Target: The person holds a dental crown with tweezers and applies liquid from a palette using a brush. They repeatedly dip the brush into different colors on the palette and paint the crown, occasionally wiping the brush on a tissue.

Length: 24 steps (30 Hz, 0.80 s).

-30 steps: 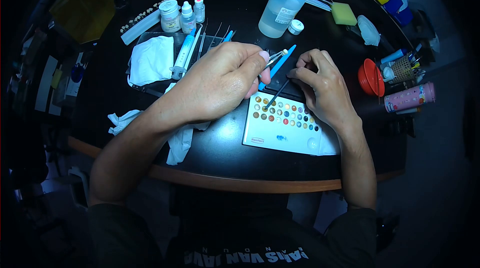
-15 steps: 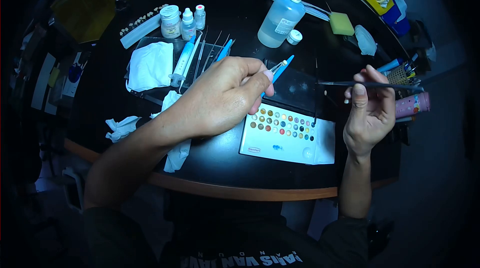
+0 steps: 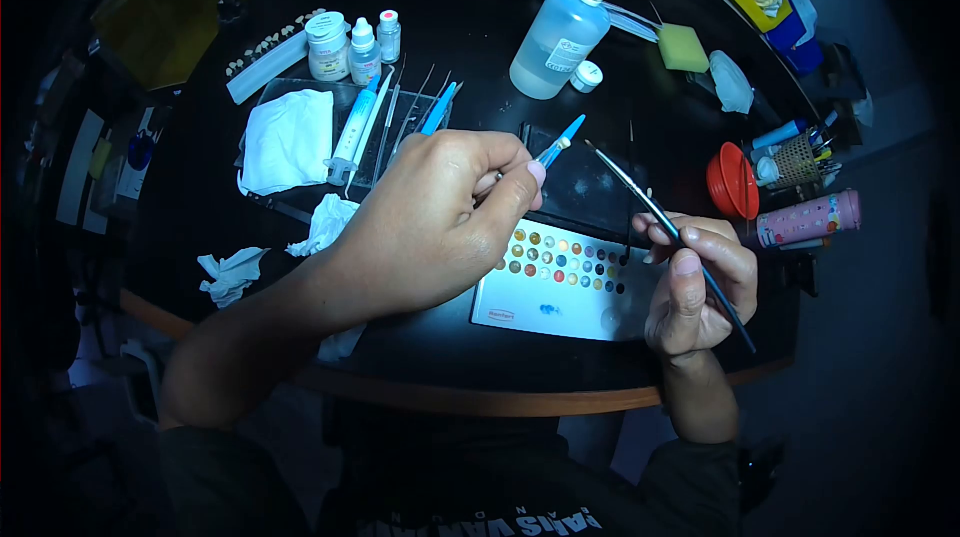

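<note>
My left hand [image 3: 455,202] is closed around blue-handled tweezers [image 3: 567,137], whose tips hold a small pale tooth-like piece [image 3: 563,144]. Facing it, my right hand [image 3: 705,282] pinches a thin dark-handled brush [image 3: 668,227], its fine tip pointing up and left, a short gap from the piece. Below and between the hands lies a white palette [image 3: 540,312] with rows of coloured wells and a blue smear. Part of its right side is hidden by my right hand. A dark flat slab [image 3: 590,177] lies behind the palette.
At the left are a folded white cloth [image 3: 288,142], a syringe [image 3: 352,132], small bottles [image 3: 364,52] and crumpled tissue [image 3: 232,275]. A large clear bottle [image 3: 558,42] stands at the back. Rightward are a yellow sponge [image 3: 683,48], a red bowl [image 3: 733,182] and a pink cylinder [image 3: 812,218].
My right hand has moved down and left, turning the brush from nearly level to slanted, with its tip closer to the tweezers. The red bowl now shows. The view has shifted slightly.
</note>
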Tool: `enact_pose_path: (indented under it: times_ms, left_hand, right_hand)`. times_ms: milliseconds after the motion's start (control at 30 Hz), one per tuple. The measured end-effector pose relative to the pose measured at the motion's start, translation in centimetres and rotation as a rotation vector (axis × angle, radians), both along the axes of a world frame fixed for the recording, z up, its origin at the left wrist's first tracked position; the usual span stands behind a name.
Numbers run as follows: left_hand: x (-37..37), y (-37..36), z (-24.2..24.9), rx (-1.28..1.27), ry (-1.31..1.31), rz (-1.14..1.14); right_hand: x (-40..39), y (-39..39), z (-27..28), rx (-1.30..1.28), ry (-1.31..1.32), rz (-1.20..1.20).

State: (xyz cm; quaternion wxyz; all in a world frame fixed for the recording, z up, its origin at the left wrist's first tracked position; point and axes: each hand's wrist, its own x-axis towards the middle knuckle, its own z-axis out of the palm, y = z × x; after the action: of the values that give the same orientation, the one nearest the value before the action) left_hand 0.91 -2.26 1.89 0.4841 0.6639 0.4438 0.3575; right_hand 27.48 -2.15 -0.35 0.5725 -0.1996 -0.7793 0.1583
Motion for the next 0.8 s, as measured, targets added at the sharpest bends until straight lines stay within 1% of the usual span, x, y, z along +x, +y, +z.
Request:
enact_pose_path:
  times_ms: [33,67,167,233,400,600,700,800]
  left_hand:
    - [-0.05,0.03,0.1,-0.009,0.002,-0.005]
    - [-0.12,0.08,0.22,-0.017,0.004,-0.008]
    - [-0.15,0.11,0.25,-0.023,-0.005,-0.006]
    - [-0.14,0.11,0.25,-0.027,-0.014,-0.004]
    - [-0.15,0.13,0.29,-0.043,-0.03,-0.013]
    - [-0.12,0.12,0.22,-0.048,-0.036,-0.009]
    - [-0.14,0.21,-0.01,-0.054,-0.027,-0.005]
    - [-0.16,0.23,-0.04,-0.051,-0.011,-0.002]
  right_hand:
    - [0.19,-0.05,0.04,-0.006,-0.043,-0.017]
    - [-0.14,-0.06,-0.04,-0.019,-0.003,-0.013]
    - [0.03,0.39,-0.37,0.011,-0.039,0.017]
    - [0.06,0.11,-0.17,-0.014,-0.067,0.018]
    - [-0.04,0.1,-0.18,-0.015,-0.053,0.053]
    - [-0.03,-0.08,-0.2,-0.004,-0.08,-0.034]
    - [0.17,-0.05,0.29,0.047,-0.17,-0.068]
    - [0.11,-0.07,0.37,0.05,-0.193,-0.076]
